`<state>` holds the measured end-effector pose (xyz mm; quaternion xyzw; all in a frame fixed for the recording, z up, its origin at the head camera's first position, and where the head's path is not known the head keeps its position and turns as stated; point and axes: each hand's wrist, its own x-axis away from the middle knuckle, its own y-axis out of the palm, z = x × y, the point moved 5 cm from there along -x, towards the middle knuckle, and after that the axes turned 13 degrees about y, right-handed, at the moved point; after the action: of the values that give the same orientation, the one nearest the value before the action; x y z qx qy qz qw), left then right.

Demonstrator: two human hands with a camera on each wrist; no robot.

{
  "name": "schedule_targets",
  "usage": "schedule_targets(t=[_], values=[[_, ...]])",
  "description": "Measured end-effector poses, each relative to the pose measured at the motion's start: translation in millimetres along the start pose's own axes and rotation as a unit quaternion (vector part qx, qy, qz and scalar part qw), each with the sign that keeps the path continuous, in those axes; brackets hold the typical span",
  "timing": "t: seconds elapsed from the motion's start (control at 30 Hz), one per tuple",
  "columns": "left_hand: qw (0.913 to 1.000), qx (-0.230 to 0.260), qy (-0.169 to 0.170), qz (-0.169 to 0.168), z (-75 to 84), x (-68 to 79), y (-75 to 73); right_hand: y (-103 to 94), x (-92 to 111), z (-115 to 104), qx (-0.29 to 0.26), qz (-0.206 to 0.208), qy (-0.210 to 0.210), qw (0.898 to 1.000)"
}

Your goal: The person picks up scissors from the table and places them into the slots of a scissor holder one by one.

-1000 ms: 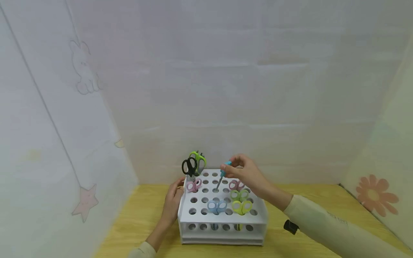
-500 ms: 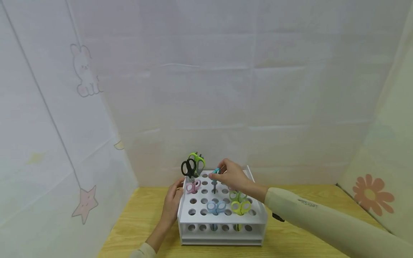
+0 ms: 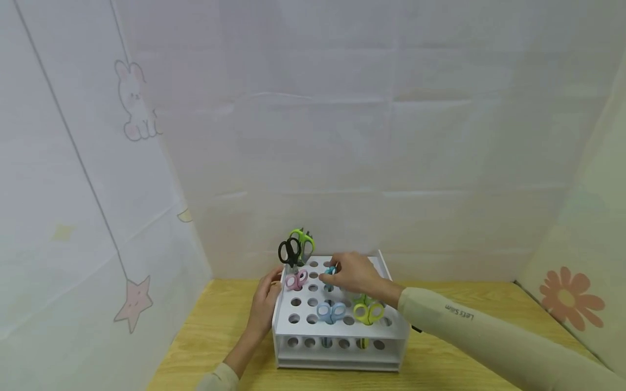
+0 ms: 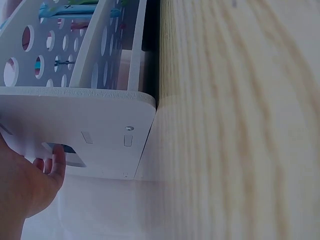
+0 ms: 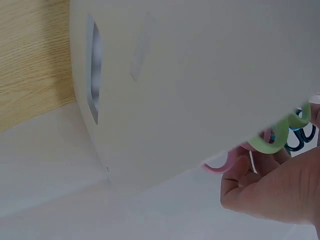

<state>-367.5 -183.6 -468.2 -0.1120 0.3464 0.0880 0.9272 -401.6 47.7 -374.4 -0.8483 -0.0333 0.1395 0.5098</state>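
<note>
My right hand (image 3: 354, 272) pinches the turquoise handles of a pair of scissors (image 3: 331, 270) over the white holed rack (image 3: 342, 330). Their blades point down into a hole of the upper board. My left hand (image 3: 265, 298) rests against the rack's left side; in the left wrist view its fingertips touch the cutout in the side panel. Light blue scissors (image 3: 331, 311) and yellow-green scissors (image 3: 369, 313) stand in the front holes. Pink scissors (image 3: 296, 279) stand at the left edge. Green scissors (image 5: 270, 142) are partly behind my right hand in the head view.
Black scissors (image 3: 289, 252) and bright green scissors (image 3: 303, 241) rise tall from the rack's back left corner. A wooden table (image 3: 195, 347) lies underneath. A pale sheeted wall (image 3: 313, 163) closes off the back, with printed sheets at both sides.
My right hand has moved left and down, lowering the turquoise scissors until their blades went into the hole. My left hand has stayed at the rack's side.
</note>
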Motion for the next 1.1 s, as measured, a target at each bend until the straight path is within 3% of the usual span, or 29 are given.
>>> schedule_targets(t=[0.37, 0.7, 0.83, 0.97, 1.1], values=[[1.0, 0.0, 0.005, -0.008, 6.1, 1.5, 5.4, 4.4, 7, 6, 0.068, 0.011, -0.021, 0.997], [0.9998, 0.021, 0.001, -0.007, 5.0, 1.2, 8.8, 5.1, 9, 3, 0.094, 0.004, -0.037, 0.995], [0.9999, 0.014, 0.002, -0.004, 0.9, 2.8, 8.1, 6.7, 8, 6, 0.082, 0.001, -0.048, 0.996], [1.0, 0.002, -0.002, 0.0, -3.2, 8.1, 1.2, 10.2, 7, 6, 0.05, -0.035, -0.052, 0.997], [0.9993, -0.037, 0.0, -0.008, -6.9, 11.5, -8.0, 0.7, 13, 9, 0.005, -0.059, -0.039, 0.997]])
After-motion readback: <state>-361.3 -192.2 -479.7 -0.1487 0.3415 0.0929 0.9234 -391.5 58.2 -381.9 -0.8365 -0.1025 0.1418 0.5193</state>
